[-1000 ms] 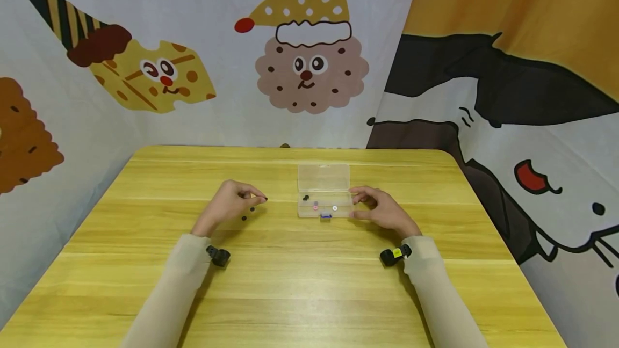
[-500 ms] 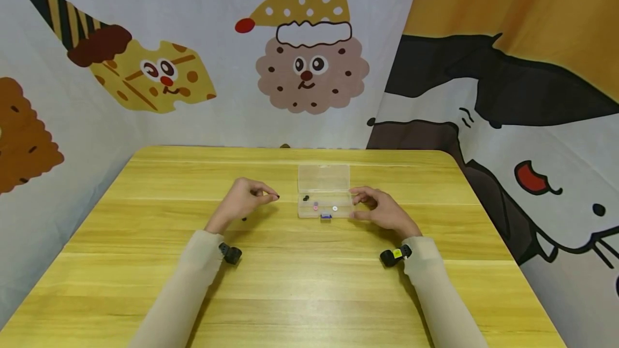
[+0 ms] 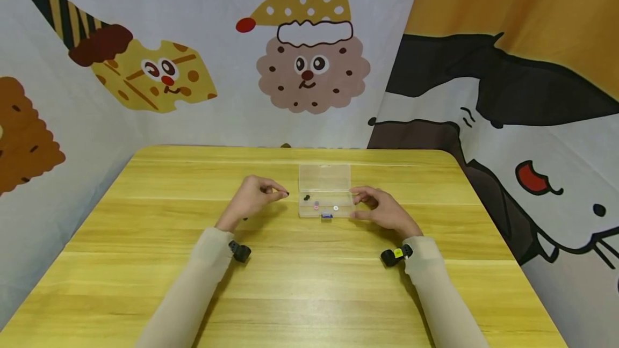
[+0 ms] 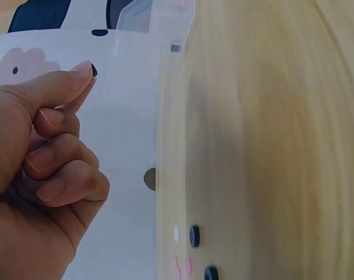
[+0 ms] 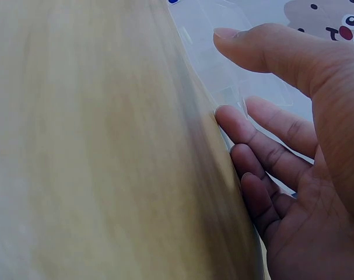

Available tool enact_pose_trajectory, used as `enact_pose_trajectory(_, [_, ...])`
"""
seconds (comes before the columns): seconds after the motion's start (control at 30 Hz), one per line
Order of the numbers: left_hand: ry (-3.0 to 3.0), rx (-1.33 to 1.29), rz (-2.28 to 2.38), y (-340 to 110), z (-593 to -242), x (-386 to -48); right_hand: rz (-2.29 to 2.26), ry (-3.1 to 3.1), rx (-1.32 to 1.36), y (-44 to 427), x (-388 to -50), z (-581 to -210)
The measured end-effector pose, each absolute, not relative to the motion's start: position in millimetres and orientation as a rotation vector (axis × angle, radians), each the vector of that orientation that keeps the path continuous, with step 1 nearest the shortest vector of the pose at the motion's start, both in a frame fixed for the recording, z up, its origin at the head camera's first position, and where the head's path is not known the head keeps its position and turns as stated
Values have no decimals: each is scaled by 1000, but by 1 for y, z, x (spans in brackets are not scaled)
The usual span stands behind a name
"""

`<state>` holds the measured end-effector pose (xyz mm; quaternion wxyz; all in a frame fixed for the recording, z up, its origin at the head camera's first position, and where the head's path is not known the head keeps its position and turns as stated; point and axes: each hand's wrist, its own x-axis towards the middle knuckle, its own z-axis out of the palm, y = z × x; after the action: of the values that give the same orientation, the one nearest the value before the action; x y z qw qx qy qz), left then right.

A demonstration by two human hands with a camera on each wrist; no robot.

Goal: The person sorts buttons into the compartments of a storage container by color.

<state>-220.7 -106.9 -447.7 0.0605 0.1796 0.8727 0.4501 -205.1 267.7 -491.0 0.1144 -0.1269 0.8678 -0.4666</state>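
My left hand (image 3: 253, 197) pinches a small black button (image 4: 94, 70) between thumb and index finger, raised to the left of a clear plastic box (image 3: 324, 178). The other fingers are curled into the palm. My right hand (image 3: 382, 209) grips the box's right end, thumb at the front corner and fingers farther back. The box lies with its lid folded back. Inside are black buttons (image 3: 307, 197), a pink button (image 3: 316, 207) and a white button (image 3: 336, 208). More black buttons (image 4: 194, 236) lie on the table, mostly hidden by my left hand in the head view.
White (image 4: 177, 233) and pink pieces (image 4: 188, 266) lie near the loose black buttons in the left wrist view. A blue latch (image 3: 326, 216) sits at the box's front. Behind the wooden table (image 3: 309, 283) hangs a cartoon-printed cloth (image 3: 193, 128).
My left hand has moved right toward the box, carrying the black button, and now covers part of the loose buttons. My right hand and the box stay in place.
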Motion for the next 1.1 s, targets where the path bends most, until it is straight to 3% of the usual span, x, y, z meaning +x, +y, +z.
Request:
enact_pose_trajectory(0.27, [2623, 550, 1356, -93, -446, -223, -1350, 2537, -361, 266, -206, -491])
enact_pose_trajectory(0.57, [2602, 616, 1356, -78, -441, -229, -1351, 2509, -358, 256, -195, -465])
enact_pose_trajectory(1.1, [2571, 646, 1396, -54, -443, -237, -1377, 2547, -350, 267, -207, -493])
